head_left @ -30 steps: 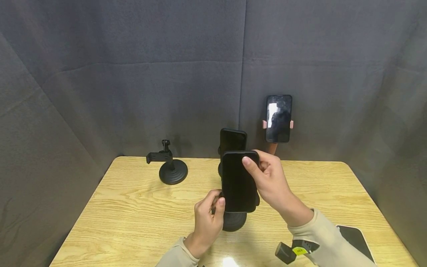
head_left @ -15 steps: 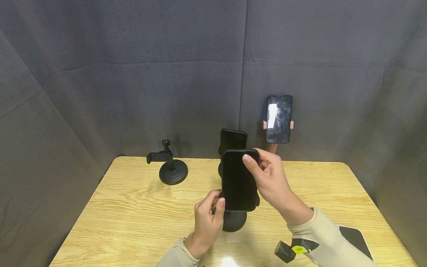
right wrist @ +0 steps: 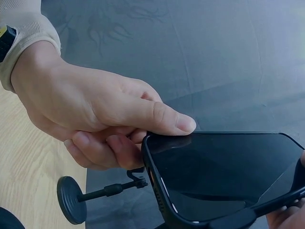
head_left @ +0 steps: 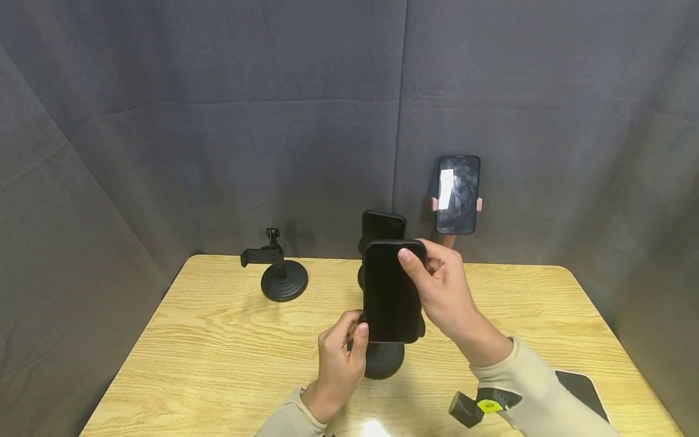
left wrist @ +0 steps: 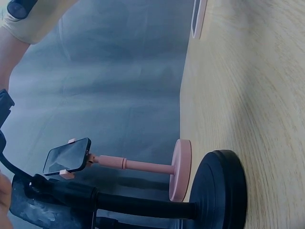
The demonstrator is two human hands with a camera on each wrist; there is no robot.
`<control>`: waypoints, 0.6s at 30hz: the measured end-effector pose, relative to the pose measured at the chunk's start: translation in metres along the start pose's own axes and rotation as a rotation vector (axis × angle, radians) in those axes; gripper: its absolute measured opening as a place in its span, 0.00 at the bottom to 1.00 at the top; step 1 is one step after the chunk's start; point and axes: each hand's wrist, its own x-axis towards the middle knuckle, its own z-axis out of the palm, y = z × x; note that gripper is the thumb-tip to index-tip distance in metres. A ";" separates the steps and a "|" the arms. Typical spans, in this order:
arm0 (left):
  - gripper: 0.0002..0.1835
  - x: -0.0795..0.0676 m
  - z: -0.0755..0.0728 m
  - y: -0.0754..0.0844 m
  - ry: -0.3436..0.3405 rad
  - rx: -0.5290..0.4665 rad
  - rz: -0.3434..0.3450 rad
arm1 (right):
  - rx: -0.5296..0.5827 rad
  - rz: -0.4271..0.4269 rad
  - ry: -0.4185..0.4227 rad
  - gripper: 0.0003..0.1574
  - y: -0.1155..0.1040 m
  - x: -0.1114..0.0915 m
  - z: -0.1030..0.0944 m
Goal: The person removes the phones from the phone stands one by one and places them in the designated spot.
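Observation:
My right hand (head_left: 445, 291) grips a black smartphone (head_left: 390, 297) by its upper right corner, thumb on the dark screen and fingers behind. In the right wrist view the phone (right wrist: 214, 167) lies against a black clamp arm along its lower edge. My left hand (head_left: 341, 361) pinches the black phone holder at the phone's lower left edge; its fingertips partly hide that spot. The holder's round base (head_left: 384, 361) stands on the table below. The left wrist view shows this base (left wrist: 219, 191) and its stem from the side.
Behind stands another black phone (head_left: 384, 226) on a holder, mostly covered. A pink stand (left wrist: 143, 166) carries a phone (head_left: 457, 194) at back right. A black stand (head_left: 284, 280) with a bare clamp is at left. A white-edged flat device (head_left: 581, 391) lies by my right sleeve.
My right hand and the phone have shifted slightly upward in the head view. My left hand keeps its place at the holder.

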 end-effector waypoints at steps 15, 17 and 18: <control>0.12 -0.002 0.002 -0.001 0.020 0.005 -0.017 | 0.017 -0.025 0.026 0.18 -0.001 0.003 0.002; 0.10 -0.002 0.002 0.000 0.019 0.000 -0.019 | 0.018 -0.027 0.028 0.18 -0.001 0.003 0.002; 0.09 -0.002 0.001 -0.001 0.019 -0.001 -0.018 | 0.019 -0.028 0.029 0.18 -0.001 0.003 0.002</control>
